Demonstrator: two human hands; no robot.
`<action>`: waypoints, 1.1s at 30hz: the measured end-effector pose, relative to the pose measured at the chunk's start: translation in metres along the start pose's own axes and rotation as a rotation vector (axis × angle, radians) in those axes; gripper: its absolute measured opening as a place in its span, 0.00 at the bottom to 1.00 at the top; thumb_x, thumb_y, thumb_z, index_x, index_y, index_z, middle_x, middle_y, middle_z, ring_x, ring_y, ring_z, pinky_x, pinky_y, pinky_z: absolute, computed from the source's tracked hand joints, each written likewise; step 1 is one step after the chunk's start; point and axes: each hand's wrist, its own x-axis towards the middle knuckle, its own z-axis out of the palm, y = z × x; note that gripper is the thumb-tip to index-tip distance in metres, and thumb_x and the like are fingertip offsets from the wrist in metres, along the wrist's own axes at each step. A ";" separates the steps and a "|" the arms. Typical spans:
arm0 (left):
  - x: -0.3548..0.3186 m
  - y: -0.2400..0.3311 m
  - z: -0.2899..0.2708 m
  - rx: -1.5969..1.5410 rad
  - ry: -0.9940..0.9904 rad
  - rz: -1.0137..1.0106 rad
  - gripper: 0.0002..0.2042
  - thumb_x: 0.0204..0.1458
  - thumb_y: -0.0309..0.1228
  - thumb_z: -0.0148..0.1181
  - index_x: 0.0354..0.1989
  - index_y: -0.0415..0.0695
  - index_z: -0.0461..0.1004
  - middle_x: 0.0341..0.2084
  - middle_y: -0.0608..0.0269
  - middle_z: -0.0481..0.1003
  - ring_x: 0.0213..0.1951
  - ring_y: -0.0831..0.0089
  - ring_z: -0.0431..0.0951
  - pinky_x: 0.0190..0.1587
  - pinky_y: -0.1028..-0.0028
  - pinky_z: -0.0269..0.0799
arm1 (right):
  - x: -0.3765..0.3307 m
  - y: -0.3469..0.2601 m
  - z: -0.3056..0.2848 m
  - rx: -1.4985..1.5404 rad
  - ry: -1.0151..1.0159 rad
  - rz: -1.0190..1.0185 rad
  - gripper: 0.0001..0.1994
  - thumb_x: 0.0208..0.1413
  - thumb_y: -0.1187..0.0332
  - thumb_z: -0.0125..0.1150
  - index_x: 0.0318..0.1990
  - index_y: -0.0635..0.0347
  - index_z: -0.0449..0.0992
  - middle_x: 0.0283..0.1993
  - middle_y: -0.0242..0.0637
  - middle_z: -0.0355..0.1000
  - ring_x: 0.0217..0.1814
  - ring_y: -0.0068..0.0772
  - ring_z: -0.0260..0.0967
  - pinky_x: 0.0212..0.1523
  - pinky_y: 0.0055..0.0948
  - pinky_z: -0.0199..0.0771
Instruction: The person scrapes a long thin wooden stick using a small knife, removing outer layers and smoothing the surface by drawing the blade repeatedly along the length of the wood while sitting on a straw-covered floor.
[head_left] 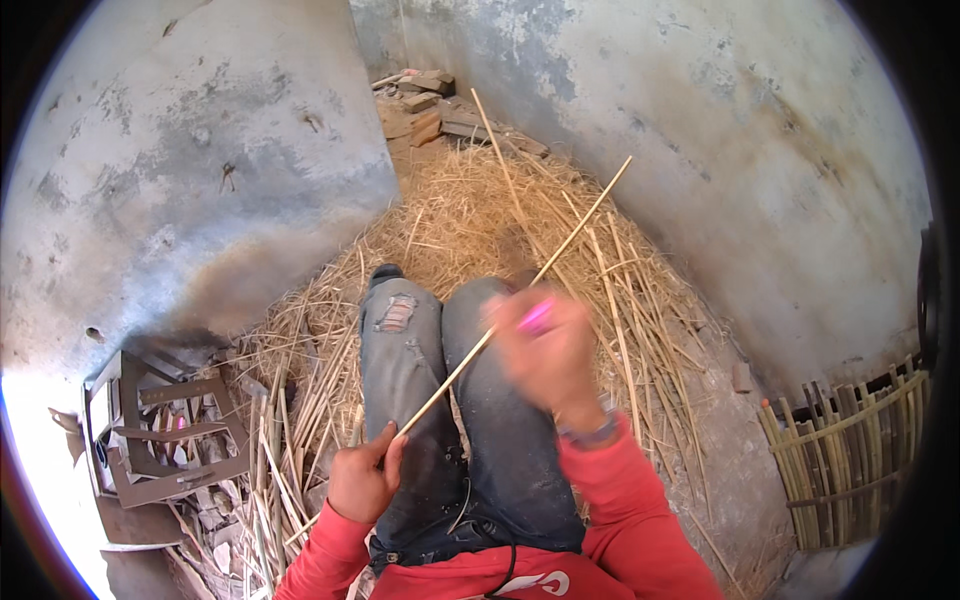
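Note:
A long thin bamboo stick (445, 387) slants over my lap, from beside my left forearm up to the far right. My left hand (365, 478) pinches it near its lower part, thumb and fingers closed around it. Higher along the stick, my right hand (548, 345) is blurred by motion, its fingers curled around something bright pink (536, 316) whose kind I cannot make out. That hand covers part of the stick; whether it also grips it is hidden. Both hands are over my jeans (405, 350), torn at one knee.
Pale shavings (450, 210) heap beyond my knees. Loose split sticks (300, 380) lie on both sides. A dark metal frame (190, 490) stands at the left, a woven stick panel (850, 455) at the right. Walls (700, 150) close in, with bricks (427, 85) at the far corner.

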 end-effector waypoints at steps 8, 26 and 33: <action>-0.011 -0.016 -0.016 -0.170 -0.064 -0.099 0.13 0.62 0.33 0.66 0.48 0.37 0.84 0.14 0.47 0.74 0.14 0.74 0.72 0.22 0.71 0.66 | 0.023 0.055 -0.095 -0.702 0.131 0.201 0.19 0.67 0.55 0.62 0.44 0.67 0.80 0.27 0.49 0.76 0.28 0.45 0.75 0.31 0.41 0.70; -0.002 -0.021 -0.009 -0.093 -0.050 -0.071 0.14 0.63 0.33 0.63 0.27 0.37 0.83 0.11 0.56 0.72 0.12 0.69 0.70 0.20 0.69 0.64 | -0.015 0.082 -0.028 -0.394 -0.115 0.190 0.23 0.74 0.58 0.50 0.29 0.65 0.76 0.17 0.48 0.65 0.17 0.37 0.63 0.23 0.41 0.61; -0.005 -0.015 -0.002 -0.183 -0.146 -0.168 0.17 0.65 0.35 0.61 0.26 0.37 0.84 0.12 0.56 0.74 0.16 0.73 0.72 0.23 0.69 0.64 | -0.017 0.073 -0.045 0.568 -0.687 1.014 0.26 0.75 0.47 0.47 0.23 0.50 0.64 0.16 0.18 0.51 0.12 0.14 0.43 0.13 0.24 0.40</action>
